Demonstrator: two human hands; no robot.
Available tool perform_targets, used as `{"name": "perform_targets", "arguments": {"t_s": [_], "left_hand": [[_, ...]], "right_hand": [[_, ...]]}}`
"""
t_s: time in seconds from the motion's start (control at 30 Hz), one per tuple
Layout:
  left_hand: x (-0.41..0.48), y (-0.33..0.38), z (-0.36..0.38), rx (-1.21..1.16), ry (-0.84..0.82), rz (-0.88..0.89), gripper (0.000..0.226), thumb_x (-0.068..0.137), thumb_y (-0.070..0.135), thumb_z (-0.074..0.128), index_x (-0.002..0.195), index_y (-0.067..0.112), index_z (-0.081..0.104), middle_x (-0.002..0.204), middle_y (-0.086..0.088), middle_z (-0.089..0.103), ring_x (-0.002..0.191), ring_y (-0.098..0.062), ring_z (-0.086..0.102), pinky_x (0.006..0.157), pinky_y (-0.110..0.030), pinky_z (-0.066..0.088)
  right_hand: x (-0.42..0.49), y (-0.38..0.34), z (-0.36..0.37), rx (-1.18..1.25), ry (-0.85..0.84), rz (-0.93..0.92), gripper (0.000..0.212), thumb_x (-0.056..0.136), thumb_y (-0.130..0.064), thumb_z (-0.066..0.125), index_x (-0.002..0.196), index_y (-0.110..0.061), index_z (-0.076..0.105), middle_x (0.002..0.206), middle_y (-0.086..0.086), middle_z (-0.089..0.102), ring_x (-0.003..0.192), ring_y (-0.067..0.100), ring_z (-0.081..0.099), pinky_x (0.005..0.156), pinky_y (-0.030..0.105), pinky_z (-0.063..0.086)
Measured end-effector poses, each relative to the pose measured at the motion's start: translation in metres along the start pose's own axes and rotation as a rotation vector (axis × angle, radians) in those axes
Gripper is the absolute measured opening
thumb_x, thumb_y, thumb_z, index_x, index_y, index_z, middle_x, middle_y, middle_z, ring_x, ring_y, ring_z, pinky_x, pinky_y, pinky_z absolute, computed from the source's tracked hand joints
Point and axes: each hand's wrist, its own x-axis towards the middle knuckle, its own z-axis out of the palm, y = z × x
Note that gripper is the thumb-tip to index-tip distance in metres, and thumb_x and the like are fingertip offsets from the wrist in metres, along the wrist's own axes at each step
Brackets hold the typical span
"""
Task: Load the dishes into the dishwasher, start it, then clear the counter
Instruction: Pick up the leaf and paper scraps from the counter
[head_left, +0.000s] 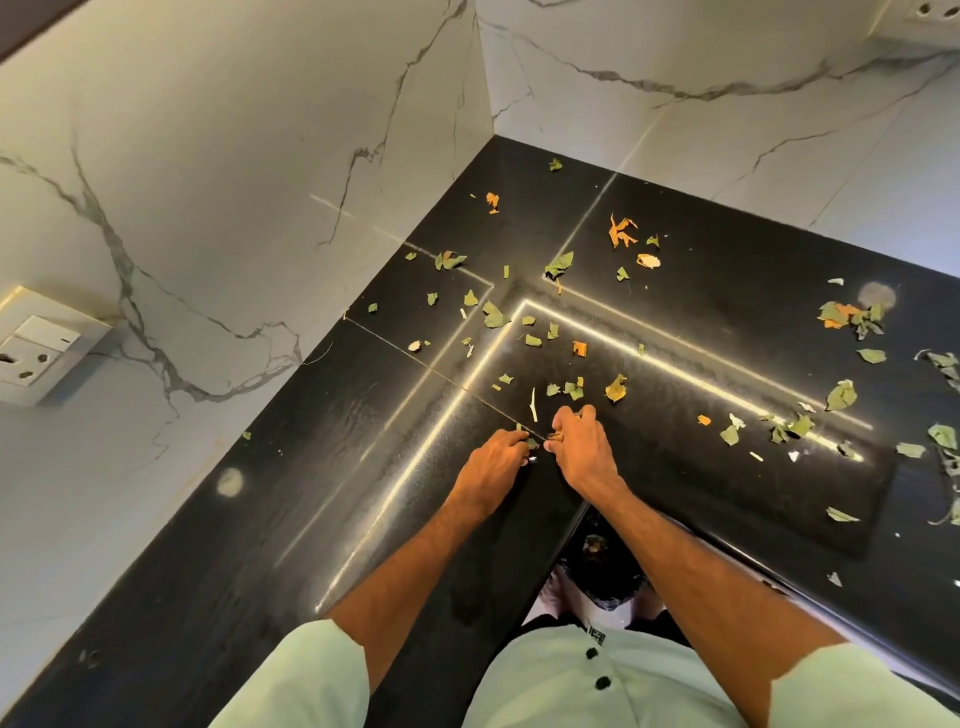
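Green and orange leaf scraps (560, 264) litter the black counter (363, 467), mostly from 11 to 3 o'clock of the hands. The left hand (493, 462) pinches green bits. Just beside it at 3 o'clock, the right hand (584, 447) clutches a gathered bunch. A wall socket (36, 353) sits at 9 o'clock.

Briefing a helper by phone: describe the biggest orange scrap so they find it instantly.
On the black counter, look near the corner of the walls. The orange scrap lies just right of the seam there, spiky and all orange among green bits.
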Motion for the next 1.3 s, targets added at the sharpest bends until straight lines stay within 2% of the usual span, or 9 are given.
{"name": "perform_targets", "arguments": {"t_s": [0.23,0.37,0.47,0.53,0.6,0.83,1.03,1.17,1.3], "left_hand": [[0.001,0.005,-0.003,-0.039,0.066,-0.042,0.019,0.101,0.012,0.050,0.113,0.007,0.064,0.114,-0.011,0.064,0.104,-0.024,0.059,0.088,-0.035,0.049],[0.012,0.008,-0.015,-0.040,0.030,-0.118,0.012,0.096,0.006,0.049,0.096,0.005,0.061,0.095,-0.014,0.065,0.090,-0.033,0.061,0.076,-0.040,0.044],[0.016,0.005,-0.016,-0.153,0.041,-0.171,0.016,0.091,0.007,0.059,0.104,0.010,0.049,0.086,-0.011,0.063,0.080,-0.032,0.058,0.067,-0.040,0.040],[0.017,0.003,-0.016,-0.231,0.049,-0.187,0.026,0.091,0.011,0.064,0.111,0.013,0.047,0.089,-0.009,0.062,0.082,-0.027,0.055,0.067,-0.037,0.039],[0.022,-0.001,-0.017,-0.294,0.073,-0.218,0.023,0.089,0.013,0.066,0.110,0.013,0.056,0.092,-0.007,0.066,0.086,-0.024,0.059,0.071,-0.036,0.045],[0.054,-0.008,-0.033,-0.410,0.171,-0.220,0.009,0.084,0.010,0.071,0.088,0.012,0.079,0.080,-0.001,0.076,0.074,-0.011,0.068,0.074,-0.025,0.053],[0.080,-0.003,-0.041,-0.378,0.112,-0.198,0.006,0.079,0.016,0.081,0.084,0.013,0.081,0.076,0.003,0.064,0.075,-0.009,0.056,0.067,-0.029,0.048],[0.084,0.002,-0.038,-0.243,0.042,-0.187,0.013,0.078,0.020,0.083,0.090,0.015,0.081,0.097,-0.001,0.060,0.096,-0.017,0.054,0.071,-0.032,0.044],[0.077,0.007,-0.025,-0.165,0.069,-0.212,0.008,0.084,0.008,0.074,0.091,0.010,0.077,0.120,-0.009,0.059,0.107,-0.026,0.058,0.075,-0.035,0.046]], "right_hand": [[0.008,0.000,0.002,0.001,0.053,0.020,0.018,0.096,-0.018,0.065,0.112,-0.009,0.065,0.114,0.009,0.057,0.096,0.020,0.063,0.083,0.033,0.055],[0.016,0.004,-0.007,0.195,0.051,0.133,0.005,0.089,-0.016,0.074,0.086,-0.012,0.074,0.095,0.007,0.071,0.089,0.022,0.070,0.082,0.035,0.058],[0.021,0.014,-0.018,0.415,0.086,0.221,0.024,0.084,-0.011,0.079,0.067,-0.020,0.065,0.085,0.011,0.074,0.069,0.020,0.072,0.071,0.036,0.062],[0.025,0.025,-0.027,0.520,0.121,0.266,0.016,0.083,-0.008,0.080,0.083,-0.016,0.066,0.092,0.012,0.073,0.063,0.016,0.070,0.053,0.022,0.056],[0.031,0.039,-0.037,0.579,0.165,0.277,0.031,0.081,-0.006,0.081,0.107,-0.011,0.064,0.099,0.013,0.071,0.066,0.017,0.070,0.045,0.013,0.049],[0.051,0.064,-0.062,0.553,0.177,0.279,0.062,0.080,-0.003,0.081,0.133,-0.012,0.051,0.118,0.014,0.064,0.069,0.022,0.070,0.041,0.013,0.046],[0.064,0.058,-0.060,0.489,0.046,0.303,0.044,0.080,-0.002,0.081,0.115,-0.018,0.060,0.112,0.017,0.064,0.080,0.030,0.071,0.047,0.025,0.055],[0.068,0.057,-0.055,0.446,0.056,0.321,0.027,0.081,-0.003,0.081,0.094,-0.020,0.064,0.102,0.015,0.067,0.076,0.027,0.071,0.050,0.030,0.057],[0.064,0.060,-0.045,0.377,0.106,0.268,0.020,0.084,-0.008,0.079,0.082,-0.023,0.066,0.091,0.009,0.070,0.080,0.023,0.071,0.073,0.044,0.063]]}}
